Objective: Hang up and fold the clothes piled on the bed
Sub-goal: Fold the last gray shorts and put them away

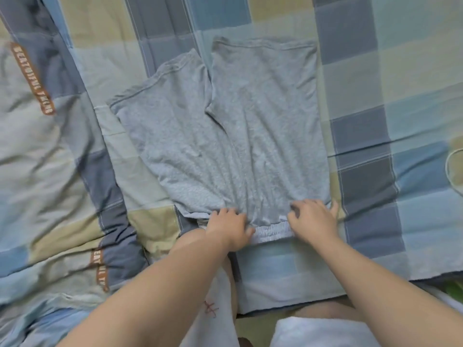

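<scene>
Shorts (233, 136) are laid flat on bed (363, 71), legs stretched away beyond both hands, not yet folded. Waistband (270, 232) is pinched by L hand (226, 225); R hand (313, 219) is spread, pressed on it. Rest of pile, hangers: not seen.

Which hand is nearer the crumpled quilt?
Left. The left hand is at the waistband end of the grey shorts beside the quilt; the right hand is at the far end.
</scene>
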Tool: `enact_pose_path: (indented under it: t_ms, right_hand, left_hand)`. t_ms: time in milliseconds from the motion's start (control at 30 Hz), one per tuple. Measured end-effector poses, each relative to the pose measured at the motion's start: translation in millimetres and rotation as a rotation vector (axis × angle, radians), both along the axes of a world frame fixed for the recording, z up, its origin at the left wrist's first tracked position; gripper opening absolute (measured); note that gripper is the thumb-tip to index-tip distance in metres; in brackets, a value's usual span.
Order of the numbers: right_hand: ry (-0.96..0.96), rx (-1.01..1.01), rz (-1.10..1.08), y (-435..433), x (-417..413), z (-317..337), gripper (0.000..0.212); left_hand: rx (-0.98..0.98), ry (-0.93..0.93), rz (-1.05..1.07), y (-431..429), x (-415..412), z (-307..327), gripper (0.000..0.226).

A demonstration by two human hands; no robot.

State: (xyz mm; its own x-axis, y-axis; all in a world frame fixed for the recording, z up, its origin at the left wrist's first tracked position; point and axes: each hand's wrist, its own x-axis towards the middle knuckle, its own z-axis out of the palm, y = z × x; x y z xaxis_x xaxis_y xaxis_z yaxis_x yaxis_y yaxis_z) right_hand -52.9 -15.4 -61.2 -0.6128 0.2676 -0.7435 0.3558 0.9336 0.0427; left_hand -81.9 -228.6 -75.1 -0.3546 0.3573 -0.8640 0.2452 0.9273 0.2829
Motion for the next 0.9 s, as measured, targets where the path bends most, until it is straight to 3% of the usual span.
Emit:
enact_pose_path:
  t_ms: [133, 267, 367, 467, 633, 700, 833, 900]
  right_hand:
    - [0.16, -0.143, -0.039, -12, -76, 5, 0.048]
    - [0.253, -0.207, 0.022, -33, -176, -18, 0.069]
    - [0.295, -0.171, 0.09, -48, -249, -41, 0.078]
    - [0.3, -0.126, 0.156, -58, -307, -65, 0.084]
    - [0.376, -0.081, 0.199, -59, -385, -110, 0.102]
    - [0.523, -0.019, 0.266, -55, -397, -126, 0.096]
    - [0.864, -0.026, 0.291, -55, -391, -145, 0.061]
    - [0.928, -0.05, 0.314, -57, -398, -151, 0.046]
  left_hand:
    - [0.088, 0.393, 0.142, -22, -90, -6, 0.037]
    - [0.086, 0.64, 0.261, -50, -200, -29, 0.053]
    - [0.019, 0.741, 0.332, -74, -277, -52, 0.073]
    - [-0.08, 0.709, 0.518, -92, -314, -79, 0.093]
    - [-0.107, 0.919, 0.547, -99, -318, -120, 0.085]
    - [-0.087, 0.948, 0.549, -96, -322, -134, 0.084]
    - [-0.098, 0.967, 0.506, -98, -317, -140, 0.083]
    - [-0.129, 0.942, 0.51, -101, -325, -142, 0.083]
